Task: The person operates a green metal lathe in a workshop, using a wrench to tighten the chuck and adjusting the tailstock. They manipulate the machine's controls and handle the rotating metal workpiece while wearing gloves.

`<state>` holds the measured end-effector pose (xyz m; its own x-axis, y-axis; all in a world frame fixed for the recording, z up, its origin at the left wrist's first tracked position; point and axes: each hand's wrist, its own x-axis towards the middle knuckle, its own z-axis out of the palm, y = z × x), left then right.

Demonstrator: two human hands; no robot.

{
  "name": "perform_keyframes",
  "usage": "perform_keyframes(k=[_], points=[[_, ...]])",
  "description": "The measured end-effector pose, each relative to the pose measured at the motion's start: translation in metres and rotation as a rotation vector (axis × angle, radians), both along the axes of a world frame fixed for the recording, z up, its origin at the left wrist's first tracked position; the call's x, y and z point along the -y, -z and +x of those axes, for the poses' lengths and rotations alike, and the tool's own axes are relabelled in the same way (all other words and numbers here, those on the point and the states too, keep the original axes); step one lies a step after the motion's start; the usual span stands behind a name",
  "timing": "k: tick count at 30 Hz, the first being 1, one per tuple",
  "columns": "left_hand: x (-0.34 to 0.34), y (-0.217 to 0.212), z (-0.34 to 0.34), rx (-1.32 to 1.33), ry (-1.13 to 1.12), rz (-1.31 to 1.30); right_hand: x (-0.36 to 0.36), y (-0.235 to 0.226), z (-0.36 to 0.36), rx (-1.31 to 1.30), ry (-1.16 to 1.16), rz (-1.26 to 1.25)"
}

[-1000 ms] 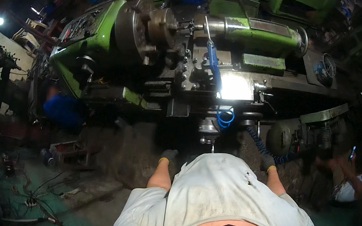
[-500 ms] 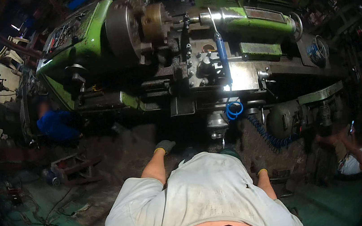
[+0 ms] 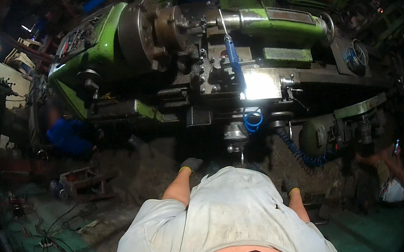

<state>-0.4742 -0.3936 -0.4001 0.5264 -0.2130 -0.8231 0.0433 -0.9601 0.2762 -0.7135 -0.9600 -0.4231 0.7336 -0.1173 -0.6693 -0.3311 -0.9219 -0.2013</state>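
My left hand (image 3: 194, 164), in a dark grey glove with a yellow cuff, hangs low in front of the lathe. My right hand (image 3: 289, 184), gloved likewise, is lower and partly hidden beside my white shirt. Shadow hides the fingers of both, and I see nothing held. Ahead stands a green lathe (image 3: 97, 50) with a large chuck (image 3: 133, 37) gripping a brownish round workpiece (image 3: 170, 28). Right of it are the tool post (image 3: 213, 76) and the tailstock (image 3: 286, 27). A blue air blow gun (image 3: 235, 61) lies across the carriage, its coiled hose (image 3: 253, 119) hanging down in front.
A carriage handwheel (image 3: 236, 134) juts toward me. The blue spiral hose (image 3: 299, 157) trails near the floor. At right sits a bucket (image 3: 355, 58). A person in blue (image 3: 68, 136) is at left; another person (image 3: 400, 185) holds a phone at right. Cables (image 3: 49, 238) cross the floor.
The view has shifted slightly. The carriage, with the tool post and blow gun on it, appears further left, closer to the chuck. My hands stay low, nearly in the same place.
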Motion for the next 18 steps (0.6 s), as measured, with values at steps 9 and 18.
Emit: perform_keyframes(k=[9, 18], points=[[0.017, 0.023, -0.024, 0.064, -0.102, -0.017, 0.003, -0.079, 0.031, -0.076, 0.971, 0.521], [0.021, 0.016, -0.066, 0.013, -0.302, -0.111, 0.041, -0.066, 0.032, -0.096, 0.662, 0.328]])
